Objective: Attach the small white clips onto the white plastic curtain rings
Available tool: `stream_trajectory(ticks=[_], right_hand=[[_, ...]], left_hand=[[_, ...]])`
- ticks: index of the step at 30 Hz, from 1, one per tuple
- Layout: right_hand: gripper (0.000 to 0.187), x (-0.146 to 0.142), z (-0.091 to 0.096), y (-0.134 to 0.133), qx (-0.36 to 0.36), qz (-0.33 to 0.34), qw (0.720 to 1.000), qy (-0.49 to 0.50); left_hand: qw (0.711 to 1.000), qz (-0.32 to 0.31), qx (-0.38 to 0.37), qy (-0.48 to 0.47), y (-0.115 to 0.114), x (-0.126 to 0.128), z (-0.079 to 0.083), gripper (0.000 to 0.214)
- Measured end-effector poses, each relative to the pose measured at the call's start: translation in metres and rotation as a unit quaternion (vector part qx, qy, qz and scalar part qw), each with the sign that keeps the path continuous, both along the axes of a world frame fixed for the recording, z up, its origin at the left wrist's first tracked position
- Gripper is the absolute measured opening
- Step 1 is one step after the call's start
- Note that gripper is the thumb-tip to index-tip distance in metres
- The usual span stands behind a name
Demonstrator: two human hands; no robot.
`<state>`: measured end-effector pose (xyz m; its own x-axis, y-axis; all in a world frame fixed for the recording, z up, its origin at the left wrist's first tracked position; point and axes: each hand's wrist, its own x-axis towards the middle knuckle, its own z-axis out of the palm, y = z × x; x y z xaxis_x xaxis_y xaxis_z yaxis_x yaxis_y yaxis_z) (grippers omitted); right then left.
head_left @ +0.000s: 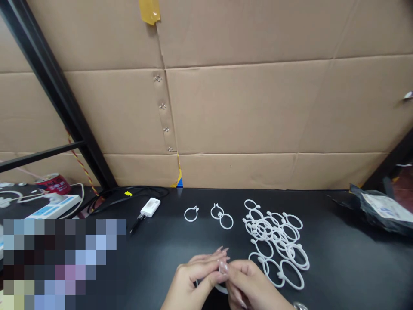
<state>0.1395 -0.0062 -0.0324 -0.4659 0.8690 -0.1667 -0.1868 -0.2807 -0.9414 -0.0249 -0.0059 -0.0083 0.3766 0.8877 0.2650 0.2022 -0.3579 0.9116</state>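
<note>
Both hands meet low at the frame's bottom centre over a black table (338, 267). My left hand (193, 280) and my right hand (250, 286) pinch together on one white plastic ring (221, 288), mostly hidden by the fingers. A pile of several white rings (277, 243) lies just right of and beyond my right hand. Farther back lie a single ring (191, 214) and a linked pair of rings (221, 216).
A cardboard wall (245, 112) closes the table's far edge. A white adapter with a black cable (150, 207) lies at back left, beside a power strip (53, 206) and a red can (54, 183). A dark plastic bag (380, 209) sits at right. A black frame post (58, 94) slants at left.
</note>
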Motion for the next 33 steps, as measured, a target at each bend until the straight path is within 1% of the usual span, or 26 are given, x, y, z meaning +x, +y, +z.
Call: stream_trajectory(ticks=[2, 4, 6, 7, 9, 10, 12, 15, 17, 19, 21, 24, 27, 28, 29, 30, 31, 32, 33], right_hand=[[0.061, -0.001, -0.002, 0.0, -0.034, 0.012, 0.999, 0.037], [0.062, -0.002, -0.001, 0.0, -0.051, 0.021, 0.997, 0.055], [0.062, -0.003, 0.0, 0.0, -0.058, 0.027, 0.996, 0.062], [0.062, -0.003, 0.0, -0.001, -0.057, 0.03, 0.996, 0.062], [0.062, -0.002, 0.001, -0.001, -0.041, 0.032, 0.997, 0.057], [0.063, -0.001, 0.002, -0.001, -0.029, 0.035, 0.997, 0.054], [0.063, 0.001, 0.003, -0.001, 0.007, 0.047, 0.998, 0.041], [0.061, 0.005, 0.007, 0.0, 0.046, 0.07, 0.996, 0.004], [0.061, 0.006, 0.008, 0.001, 0.055, 0.077, 0.995, -0.016], [0.062, 0.006, 0.008, 0.002, 0.058, 0.077, 0.995, -0.026], [0.061, 0.005, 0.006, 0.003, 0.062, 0.071, 0.995, -0.032], [0.063, 0.003, 0.008, 0.002, 0.076, 0.06, 0.994, -0.043], [0.063, 0.002, 0.02, -0.002, 0.105, 0.037, 0.991, -0.075], [0.061, 0.003, 0.025, -0.004, 0.122, 0.034, 0.988, -0.088], [0.058, 0.004, 0.03, -0.005, 0.15, 0.037, 0.983, -0.101], [0.055, 0.006, 0.033, -0.007, 0.193, 0.041, 0.974, -0.114], [0.053, 0.008, 0.035, -0.008, 0.254, 0.047, 0.958, -0.122], [0.051, 0.01, 0.035, -0.009, 0.324, 0.052, 0.936, -0.13], [0.051, 0.012, 0.033, -0.01, 0.395, 0.056, 0.906, -0.139]], left_hand=[[0.998, 0.009, -0.06, -0.02, -0.001, 0.002, 0.002, 0.018], [0.994, 0.005, -0.106, -0.037, -0.002, 0.004, 0.003, 0.017], [0.991, 0.002, -0.125, -0.049, -0.002, 0.004, 0.003, 0.017], [0.991, 0.003, -0.122, -0.051, -0.002, 0.004, 0.003, 0.017], [0.995, 0.006, -0.087, -0.045, -0.001, 0.003, 0.003, 0.016], [0.998, 0.003, -0.053, -0.036, 0.0, 0.002, 0.003, 0.015], [0.999, -0.018, 0.039, -0.01, 0.0, -0.001, 0.004, 0.017], [0.984, -0.049, 0.167, 0.023, 0.002, -0.005, 0.006, 0.026], [0.974, -0.051, 0.218, 0.023, 0.002, -0.005, 0.005, 0.029], [0.967, -0.041, 0.25, 0.013, 0.002, -0.005, 0.003, 0.029], [0.964, -0.031, 0.265, 0.008, 0.002, -0.004, 0.001, 0.029], [0.967, -0.026, 0.252, 0.011, 0.001, -0.003, -0.001, 0.028], [0.971, -0.035, 0.235, 0.021, 0.003, -0.004, 0.002, 0.027], [0.967, -0.047, 0.249, 0.031, 0.004, -0.005, 0.003, 0.029], [0.958, -0.062, 0.278, 0.043, 0.006, -0.006, 0.003, 0.032], [0.944, -0.074, 0.316, 0.056, 0.007, -0.007, 0.002, 0.035], [0.929, -0.08, 0.354, 0.068, 0.008, -0.009, 0.0, 0.037], [0.915, -0.08, 0.386, 0.08, 0.009, -0.011, -0.003, 0.037], [0.909, -0.068, 0.402, 0.087, 0.008, -0.013, -0.006, 0.035]])
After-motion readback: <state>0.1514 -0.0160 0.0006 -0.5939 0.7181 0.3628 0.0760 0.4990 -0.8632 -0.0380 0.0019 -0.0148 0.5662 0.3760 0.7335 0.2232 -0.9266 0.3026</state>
